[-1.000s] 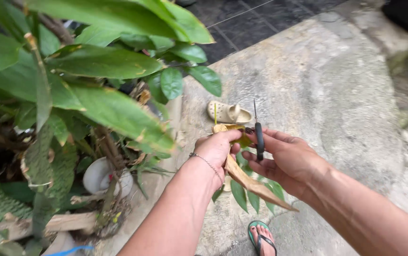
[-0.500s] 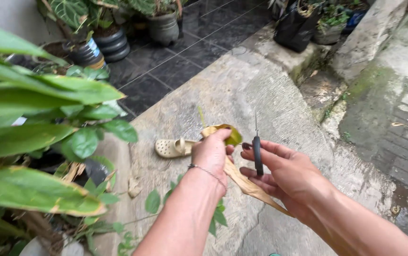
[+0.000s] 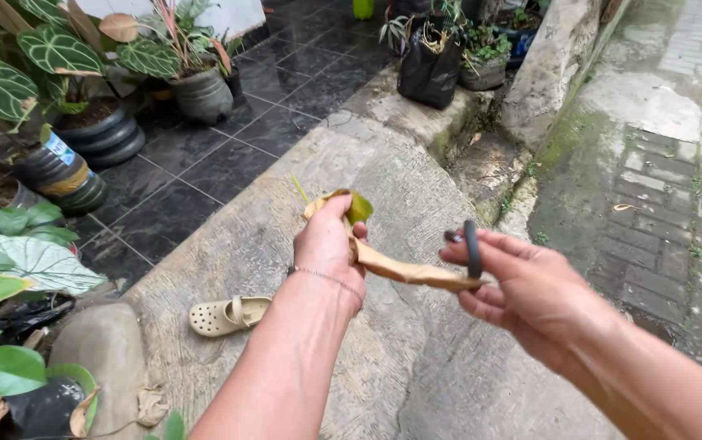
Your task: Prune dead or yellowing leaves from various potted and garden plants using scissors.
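**A:** Report hand status.

**B:** I see the left hand (image 3: 330, 244) closed around the upper end of a dried leaf (image 3: 404, 269). The leaf is brown along its length, with a yellow-green tip (image 3: 357, 209) showing above the fingers. Its lower end reaches across to the right hand (image 3: 530, 289) and touches it. The right hand is curled around a dark scissor handle (image 3: 472, 248); I cannot see the blades. Both hands are held above the concrete slab (image 3: 416, 187), near its middle.

**A:** Containers in view?

**B:** At the far left edge of the dark tiled floor (image 3: 204, 167), I see a stack of black tyres (image 3: 102, 134) holding soil and a plant with large veined leaves (image 3: 57, 50). Just beside it, a dark pot (image 3: 202, 95) holds a plant with narrow reddish leaves. At the far edge of the slab, a black grow bag (image 3: 428, 69) holds a small plant, with a grey pot (image 3: 481, 73) of greenery touching its right side. In the lower left corner, a black pot (image 3: 41, 407) sits among broad green leaves; I cannot tell its contents.

**A:** Anything on the slab itself?

**B:** A cream clog (image 3: 227, 316) lies near its left edge, next to a rounded stone (image 3: 102, 346).
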